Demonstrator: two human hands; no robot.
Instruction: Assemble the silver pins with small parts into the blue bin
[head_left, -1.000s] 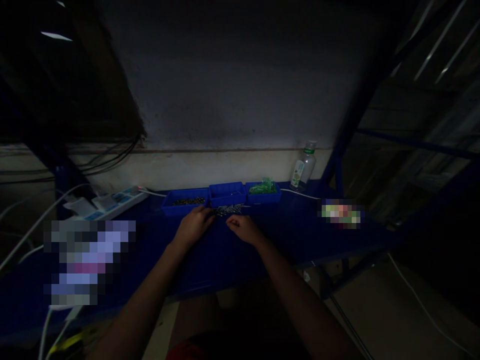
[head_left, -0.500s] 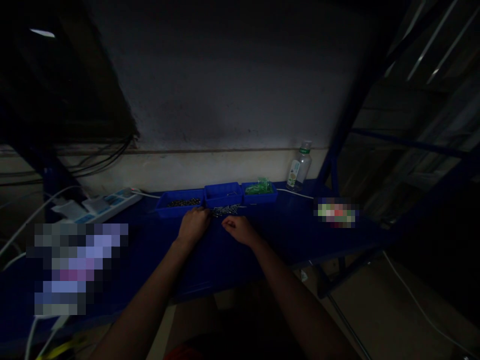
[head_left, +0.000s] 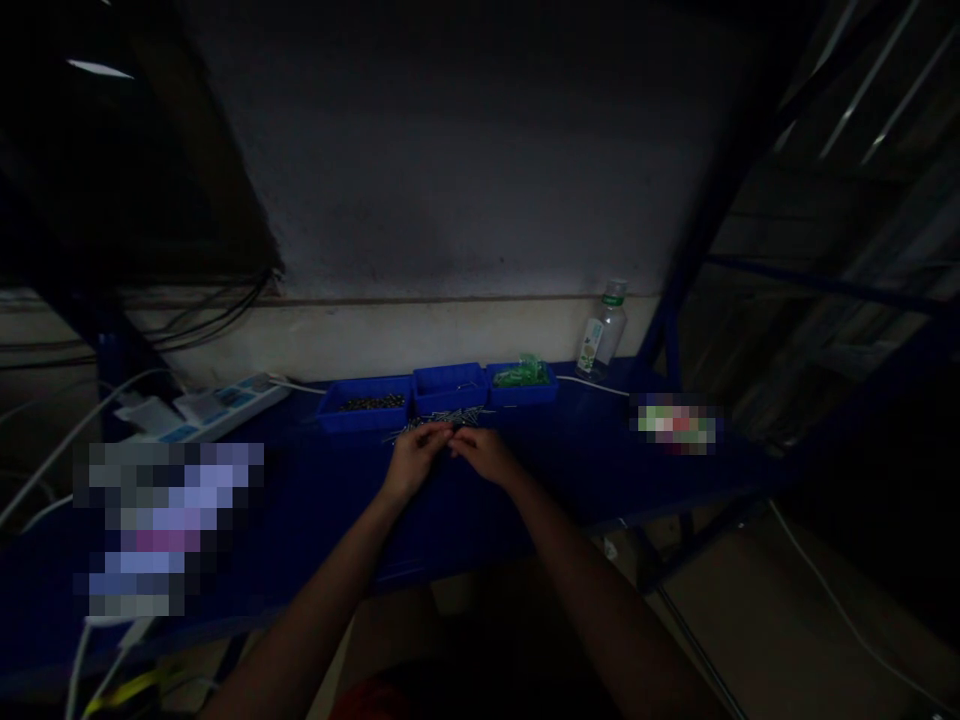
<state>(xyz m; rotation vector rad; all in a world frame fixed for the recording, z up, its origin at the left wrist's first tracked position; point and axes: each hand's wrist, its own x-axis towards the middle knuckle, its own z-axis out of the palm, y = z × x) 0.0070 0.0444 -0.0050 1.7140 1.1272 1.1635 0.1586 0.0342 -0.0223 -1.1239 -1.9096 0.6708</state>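
Note:
Over the blue table, my left hand (head_left: 417,458) and my right hand (head_left: 486,455) meet at the fingertips. Both are closed in a pinch, and whatever they hold is too small and dark to make out. Just beyond the fingers lies a loose pile of thin metal pieces that look like screws or nails (head_left: 469,414); some stick out to the left of my left hand. Behind the pile stand a blue bin (head_left: 330,412) of small brownish parts, a middle blue bin (head_left: 450,402) with a thin metal piece inside, and a blue bin (head_left: 525,394) holding green plastic packaging.
A clear bottle (head_left: 603,335) with a green band stands at the back right. At the left a white power strip (head_left: 247,398) carries plugs and cables. Blurred-out items lie on the table (head_left: 600,460) at both sides. Blue frame posts rise left and right.
My left hand has moved right, away from the left bin, and its fingertips now meet those of my right hand. Some thin metal pieces it covered are now visible.

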